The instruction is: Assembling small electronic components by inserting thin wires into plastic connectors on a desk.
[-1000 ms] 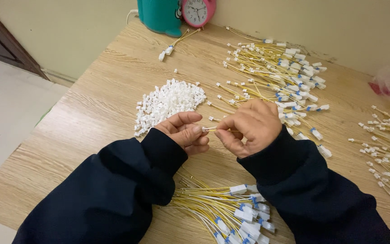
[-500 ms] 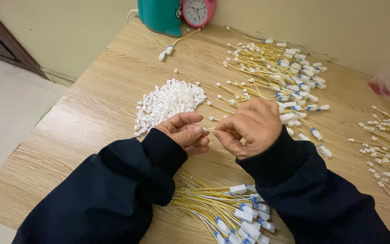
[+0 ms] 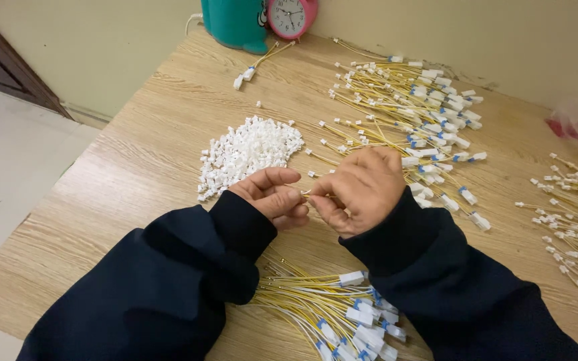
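Two hands met mid-table: left hand (image 3: 272, 198) and right hand (image 3: 359, 190) pinched one yellow wire (image 3: 307, 193); one heap of white plugs (image 3: 249, 150) lay at eleven o'clock, three wire bundles around.

Left hand (image 3: 272, 197) and right hand (image 3: 362, 190) meet fingertip to fingertip, pinching a thin yellow wire (image 3: 308, 192). White connector pile (image 3: 249, 150) just beyond; wire bundle (image 3: 332, 311) near sleeves.
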